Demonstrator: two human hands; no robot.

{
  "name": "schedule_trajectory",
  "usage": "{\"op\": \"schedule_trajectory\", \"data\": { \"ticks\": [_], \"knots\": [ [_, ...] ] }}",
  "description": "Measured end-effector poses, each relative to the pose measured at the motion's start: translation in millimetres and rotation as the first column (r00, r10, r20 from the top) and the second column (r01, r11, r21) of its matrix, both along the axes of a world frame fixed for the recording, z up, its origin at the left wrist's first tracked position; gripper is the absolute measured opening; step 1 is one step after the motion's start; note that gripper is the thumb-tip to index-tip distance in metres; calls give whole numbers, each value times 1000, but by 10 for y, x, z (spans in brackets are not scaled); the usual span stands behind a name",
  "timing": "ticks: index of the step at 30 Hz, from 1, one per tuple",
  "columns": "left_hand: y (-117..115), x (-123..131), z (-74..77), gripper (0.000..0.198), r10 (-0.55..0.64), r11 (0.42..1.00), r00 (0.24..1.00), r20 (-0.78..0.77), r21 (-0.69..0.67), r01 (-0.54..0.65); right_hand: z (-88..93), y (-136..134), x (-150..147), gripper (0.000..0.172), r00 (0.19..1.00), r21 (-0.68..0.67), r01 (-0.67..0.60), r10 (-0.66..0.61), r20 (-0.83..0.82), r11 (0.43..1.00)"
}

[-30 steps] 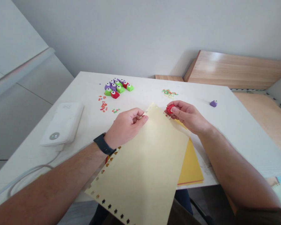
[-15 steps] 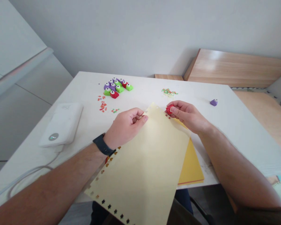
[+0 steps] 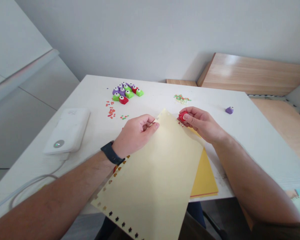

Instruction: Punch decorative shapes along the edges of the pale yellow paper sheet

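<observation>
A sheet of pale yellow paper (image 3: 155,173) slants across the front of the table, with shapes punched along its left and lower edges. My left hand (image 3: 137,133) pinches it near the far corner. In my right hand (image 3: 202,123), closed, is a red craft punch (image 3: 182,116), set at the paper's upper right edge. A few small holes show beside the punch. Under the sheet lies deeper yellow paper (image 3: 204,176), its right part showing.
Several purple, green and red craft punches (image 3: 126,92) cluster at the back left. One purple punch (image 3: 229,110) stands at the right. Paper bits (image 3: 182,99) lie in small heaps on the white table (image 3: 250,143). A white power bank (image 3: 68,131) with a cable is at left.
The view has shifted slightly. Both hands keep their hold on the paper and the punch, with almost no movement along the edge.
</observation>
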State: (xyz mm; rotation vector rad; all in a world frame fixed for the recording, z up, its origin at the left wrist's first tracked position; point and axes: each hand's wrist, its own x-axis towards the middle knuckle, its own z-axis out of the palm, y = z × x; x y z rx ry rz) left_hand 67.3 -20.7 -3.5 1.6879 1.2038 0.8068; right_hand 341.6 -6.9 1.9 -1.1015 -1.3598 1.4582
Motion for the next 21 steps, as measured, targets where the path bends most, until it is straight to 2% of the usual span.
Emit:
{"op": "schedule_trajectory", "data": {
  "ticks": [8,21],
  "knots": [
    [3,-16,-21,25,-11,1000,1000,-12,14,11,-10,10,8,33,1000,9,-14,15,-27,1000],
    [8,2,12,32,5,1000,1000,13,-30,-4,-2,-2,-20,35,999,-12,14,-14,-31,1000]
  ]
}}
